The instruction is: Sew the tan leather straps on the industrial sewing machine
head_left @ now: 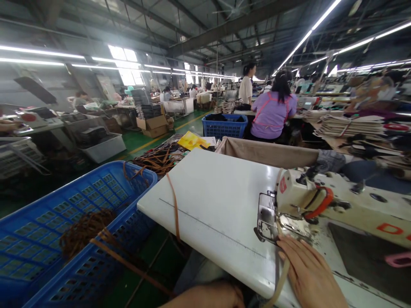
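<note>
A beige strap runs from under the sewing machine's presser foot down over the near table edge. My right hand lies beside the foot, its fingertips closed on this strap and pressing it to the table. My left hand is low at the bottom edge, below the tabletop; its fingers are hidden. The sewing machine is cream-coloured, with an orange lever and a metal plate around the needle area. A thin brown strap lies across the left of the white table.
Left of the table stands a blue plastic basket holding a bundle of brown straps. More brown strips and a yellow packet lie beyond the table. A fabric-lined bin stands behind it. A co-worker in purple sits farther back.
</note>
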Tool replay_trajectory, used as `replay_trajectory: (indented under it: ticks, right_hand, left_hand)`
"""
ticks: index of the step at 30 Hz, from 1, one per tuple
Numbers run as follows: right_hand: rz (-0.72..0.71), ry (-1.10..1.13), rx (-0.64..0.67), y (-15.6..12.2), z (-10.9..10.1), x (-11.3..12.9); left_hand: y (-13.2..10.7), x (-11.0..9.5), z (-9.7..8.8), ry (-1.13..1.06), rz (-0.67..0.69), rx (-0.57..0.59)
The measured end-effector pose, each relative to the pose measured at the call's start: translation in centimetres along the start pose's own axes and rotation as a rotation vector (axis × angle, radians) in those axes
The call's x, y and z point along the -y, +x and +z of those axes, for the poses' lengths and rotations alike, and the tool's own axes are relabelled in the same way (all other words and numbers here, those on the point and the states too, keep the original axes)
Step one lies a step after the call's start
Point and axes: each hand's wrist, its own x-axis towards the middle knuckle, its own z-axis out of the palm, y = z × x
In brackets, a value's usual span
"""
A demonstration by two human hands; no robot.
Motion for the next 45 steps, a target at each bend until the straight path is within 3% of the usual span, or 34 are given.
replay_trajectory:
  ticks: [9,19,28,45]
  right_hand:
    - [-0.006,0.004,-0.001,-0.4,0.5,-0.3]
    - [-0.016,-0.022,-0.028,-0.1,0.5,-0.1]
    - [-0.008,-0.009,-0.008,-0.4,0.6,-0.3]
    - [-0.03,0.017,0.003,-0.4,0.6,-0.3]
  left_hand:
    - [0.1,0.3,-0.3,-0.106,0.006,0.003]
    - [-0.3,-1.2,-1.6,-0.127,-0.008,0.036]
    - [-0.4,-2.2,-2.8,-0.116,0.013,-0.011]
    - [-0.3,-2.1,-2.4,-0.045,0.028,0.004]
